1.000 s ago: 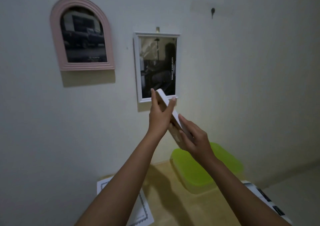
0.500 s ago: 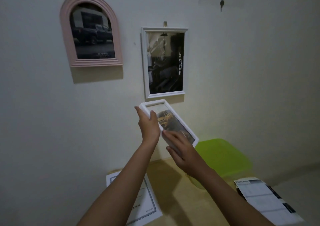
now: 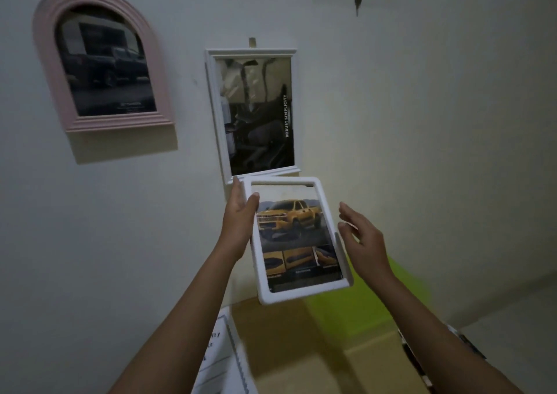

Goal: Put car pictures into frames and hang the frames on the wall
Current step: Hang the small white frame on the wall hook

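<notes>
A white rounded frame (image 3: 297, 239) with a yellow pickup picture faces me, held up in front of the wall. My left hand (image 3: 239, 221) grips its upper left edge, thumb over the front. Just off the frame's right edge, my right hand (image 3: 361, 236) has relaxed fingers and holds nothing. A pink arched frame (image 3: 104, 58) with a dark truck picture hangs upper left. Beside it in the middle hangs a white rectangular frame (image 3: 253, 111) with a dark picture. A bare hook (image 3: 357, 1) sticks out of the wall upper right.
Below the hands lies a wooden table (image 3: 301, 351). A lime green container (image 3: 370, 306) stands on it against the wall. A bordered paper sheet (image 3: 223, 360) lies at the left, and a printed sheet (image 3: 422, 354) at the right.
The frame has turned from edge-on to facing me with the picture upright. My right hand has come off the frame and moved to its right side. The view has shifted closer.
</notes>
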`<state>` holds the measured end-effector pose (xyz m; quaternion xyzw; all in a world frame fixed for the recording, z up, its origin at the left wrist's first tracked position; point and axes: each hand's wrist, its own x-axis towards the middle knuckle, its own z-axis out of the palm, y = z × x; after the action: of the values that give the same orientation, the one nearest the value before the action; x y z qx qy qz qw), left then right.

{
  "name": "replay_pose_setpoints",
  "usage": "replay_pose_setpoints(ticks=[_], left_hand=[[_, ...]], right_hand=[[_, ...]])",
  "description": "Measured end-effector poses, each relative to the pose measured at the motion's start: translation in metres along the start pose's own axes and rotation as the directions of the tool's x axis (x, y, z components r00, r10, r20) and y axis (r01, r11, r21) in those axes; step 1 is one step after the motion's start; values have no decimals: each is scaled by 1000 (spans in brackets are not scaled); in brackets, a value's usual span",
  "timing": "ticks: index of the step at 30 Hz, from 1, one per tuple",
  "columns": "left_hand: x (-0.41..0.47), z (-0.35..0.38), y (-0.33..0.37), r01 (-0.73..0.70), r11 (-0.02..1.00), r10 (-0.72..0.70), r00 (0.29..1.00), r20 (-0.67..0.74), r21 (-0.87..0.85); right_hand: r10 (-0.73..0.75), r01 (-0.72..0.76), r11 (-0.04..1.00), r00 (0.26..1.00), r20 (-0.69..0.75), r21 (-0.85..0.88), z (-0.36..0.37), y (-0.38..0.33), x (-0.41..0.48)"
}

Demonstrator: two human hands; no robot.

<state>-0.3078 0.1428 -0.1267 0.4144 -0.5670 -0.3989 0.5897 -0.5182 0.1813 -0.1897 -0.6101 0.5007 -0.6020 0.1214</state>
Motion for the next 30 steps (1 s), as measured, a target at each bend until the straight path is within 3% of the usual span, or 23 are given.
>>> replay_pose_setpoints(ticks=[4,8,13,16,23,26,30], left_hand=[[31,46,2,-16,994,21,999,40,-112],[70,103,12,-100,982,102,995,6,-157],[116,178,27,-217,969,219,976,3,-119],[133,213,29,-289,957,289,952,106,-14],[183,238,50,-224,974,210,916,342,2],[202,246,65,-246,968,216,923,317,57],[227,259,76,-327,936,302,936,180,127]], right_hand=[[219,-215,959,976,1,186,-25,22,43],[258,-271,890,963,84,366,-58,38,104],[123,-93,907,991,-48,412,-105,45,182],[35,38,920,984,-177,391,-132,46,231],[-174,244,905,960,-219,349,-165,39,329],[-184,267,897,950,-251,351,-166,45,366],[-193,261,902,956,-220,343,-159,42,407]])
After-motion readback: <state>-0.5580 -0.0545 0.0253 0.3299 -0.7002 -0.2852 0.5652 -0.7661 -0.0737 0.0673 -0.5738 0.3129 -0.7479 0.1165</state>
